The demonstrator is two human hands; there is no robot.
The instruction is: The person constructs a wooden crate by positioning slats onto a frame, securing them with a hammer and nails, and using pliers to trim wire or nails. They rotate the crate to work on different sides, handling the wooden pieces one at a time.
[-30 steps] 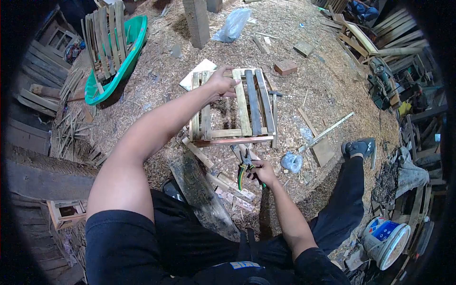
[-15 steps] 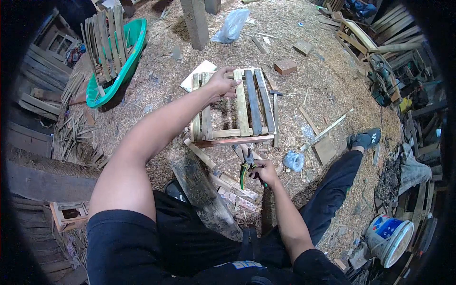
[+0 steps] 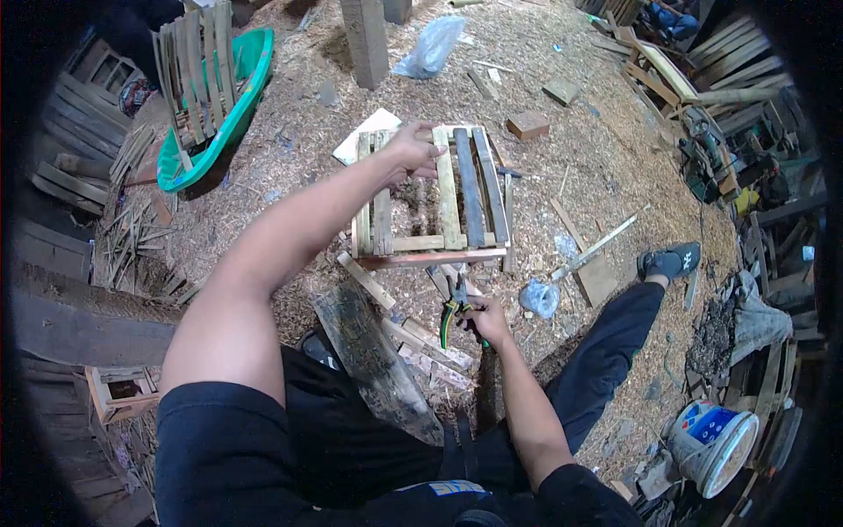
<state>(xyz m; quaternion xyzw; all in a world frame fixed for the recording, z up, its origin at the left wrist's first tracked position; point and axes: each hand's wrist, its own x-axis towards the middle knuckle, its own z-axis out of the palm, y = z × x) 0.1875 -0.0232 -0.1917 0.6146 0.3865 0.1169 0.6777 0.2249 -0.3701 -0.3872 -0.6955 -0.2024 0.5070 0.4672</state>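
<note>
In the head view, a slatted wooden crate (image 3: 407, 244) rests on the shavings-covered ground in front of me, with gaps between its pale and dark slats. My left hand (image 3: 411, 151) reaches across it, fingers closed at the edge of a pale wooden slat (image 3: 449, 198) near the middle; part of the grip is hidden. Two dark slats (image 3: 468, 189) lie just right of that one. Below the crate's near side, my right hand (image 3: 490, 321) holds pliers (image 3: 457, 307) with green-and-black handles, jaws pointing up toward the crate and apart from it.
A hammer-like tool (image 3: 507, 171) lies by the crate's right side. A thick weathered board (image 3: 373, 360) slopes near my legs. Around are a brick (image 3: 528, 126), a plastic bag (image 3: 539, 299), a wooden post (image 3: 364, 44), a green basin (image 3: 241, 114) holding slats, and a paint bucket (image 3: 716, 446).
Both hands keep nearly the same places on the slat and the pliers. The whole view has shifted very slightly.
</note>
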